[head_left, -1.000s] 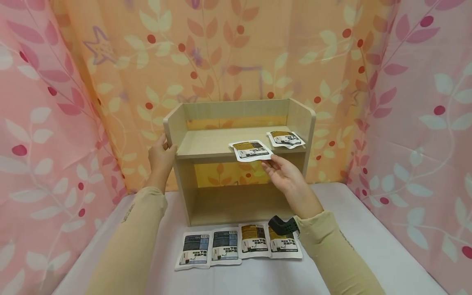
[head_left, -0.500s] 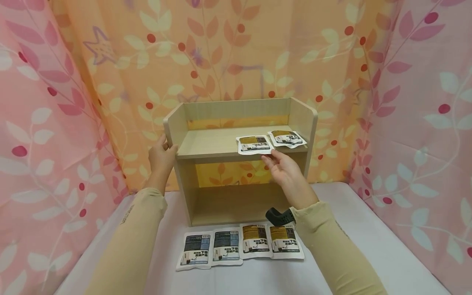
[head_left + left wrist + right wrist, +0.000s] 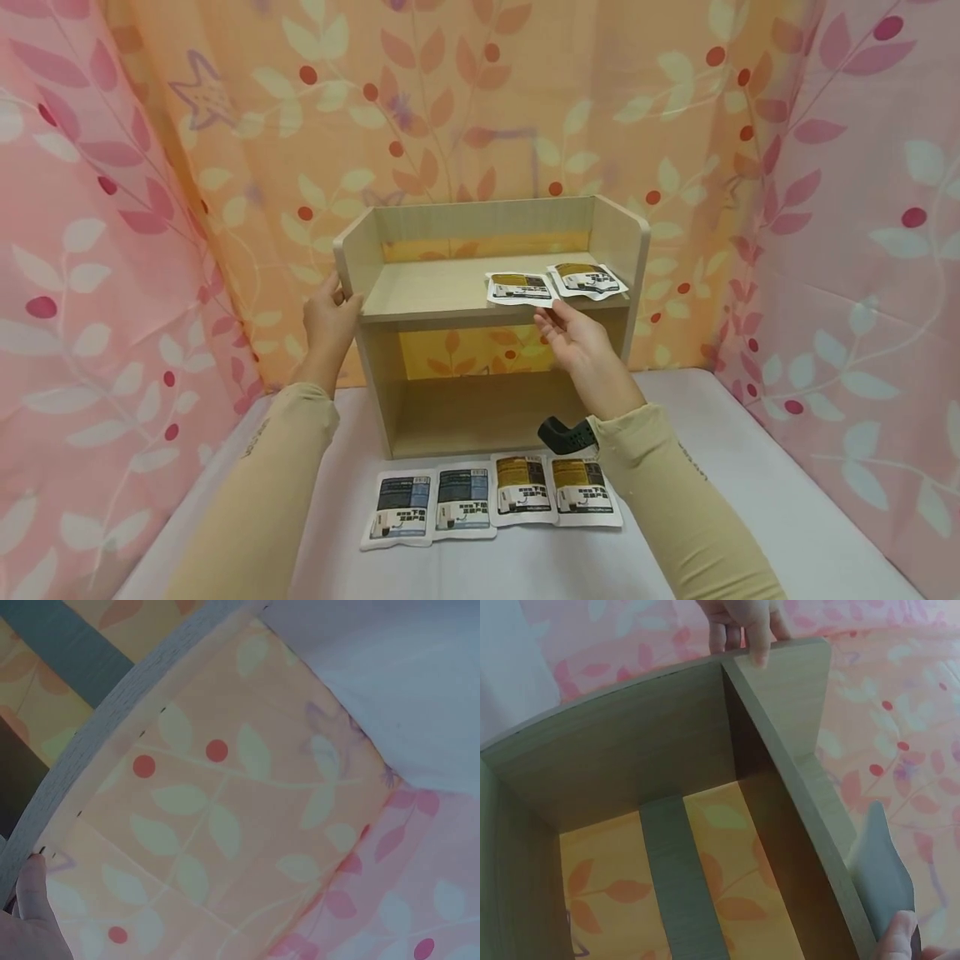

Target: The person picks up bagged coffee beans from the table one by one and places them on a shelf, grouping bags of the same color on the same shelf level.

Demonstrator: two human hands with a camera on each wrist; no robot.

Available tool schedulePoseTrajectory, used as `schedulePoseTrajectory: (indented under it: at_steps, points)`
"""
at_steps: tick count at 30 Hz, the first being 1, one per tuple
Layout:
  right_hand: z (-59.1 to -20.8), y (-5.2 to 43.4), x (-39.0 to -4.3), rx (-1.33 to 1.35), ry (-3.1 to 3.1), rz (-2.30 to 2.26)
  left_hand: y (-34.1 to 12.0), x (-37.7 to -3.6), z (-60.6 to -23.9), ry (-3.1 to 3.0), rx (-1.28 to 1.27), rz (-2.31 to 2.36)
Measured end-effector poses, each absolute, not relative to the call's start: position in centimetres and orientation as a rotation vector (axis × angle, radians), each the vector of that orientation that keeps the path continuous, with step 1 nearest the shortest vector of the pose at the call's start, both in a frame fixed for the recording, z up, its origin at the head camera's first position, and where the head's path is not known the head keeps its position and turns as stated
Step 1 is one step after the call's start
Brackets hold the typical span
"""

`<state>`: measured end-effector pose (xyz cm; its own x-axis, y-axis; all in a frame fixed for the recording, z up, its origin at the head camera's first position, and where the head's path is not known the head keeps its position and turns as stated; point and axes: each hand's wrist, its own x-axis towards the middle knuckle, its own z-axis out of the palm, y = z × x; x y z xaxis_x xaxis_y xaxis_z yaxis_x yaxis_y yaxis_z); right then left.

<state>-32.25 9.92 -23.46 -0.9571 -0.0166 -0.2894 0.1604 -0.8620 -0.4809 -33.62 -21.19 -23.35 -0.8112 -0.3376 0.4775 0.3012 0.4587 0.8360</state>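
"While the left hand (image 3: 330, 321) grips the left side of the shelf unit (image 3: 487, 412), just as a second ago, what has the right hand (image 3: 581, 346) done?"

"It has brought the gold-labelled packet (image 3: 520, 286) back and to the right. Earlier that jutted farther over the front edge of the upper board (image 3: 423, 287); now it is at that edge, just beside a second packet (image 3: 587, 280)."

"And the fingers?"

"The right thumb and fingers pinch its near right corner. The left ones are curled round the side."

"Anything else different?"

"The row of four packets (image 3: 487, 500) lies on the table (image 3: 450, 575) as before, though the black wrist strap (image 3: 564, 437) has cleared most of the rightmost print."

"What's hard to make out?"

"Whether the two upper packets touch, or the pinched one rests flat. The right wrist view crops both packet and fingers; the left wrist view catches only part of its hand, in a corner."
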Motion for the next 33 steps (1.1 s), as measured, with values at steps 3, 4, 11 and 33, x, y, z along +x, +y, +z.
schedulePoseTrajectory:
  at_steps: [3, 4, 11, 33]
  points:
    - [-23.6, 10.0, -32.5, 0.451, 0.763, -2.937, -21.1, -33.6, -23.5, -2.096, 0.037, -1.382]
    - [-23.7, 10.0, -32.5, 0.459, 0.748, -2.949, -21.0, -33.5, -23.5, -2.090, 0.037, -1.382]
    - [-23.8, 10.2, -33.1, 0.521, 0.782, -2.949, -20.9, -33.7, -23.5, -2.091, 0.034, -1.346]
    - [-24.1, 11.3, -32.7, 0.514, 0.687, -2.955, -21.0, -33.6, -23.3, -2.091, 0.067, -1.386]
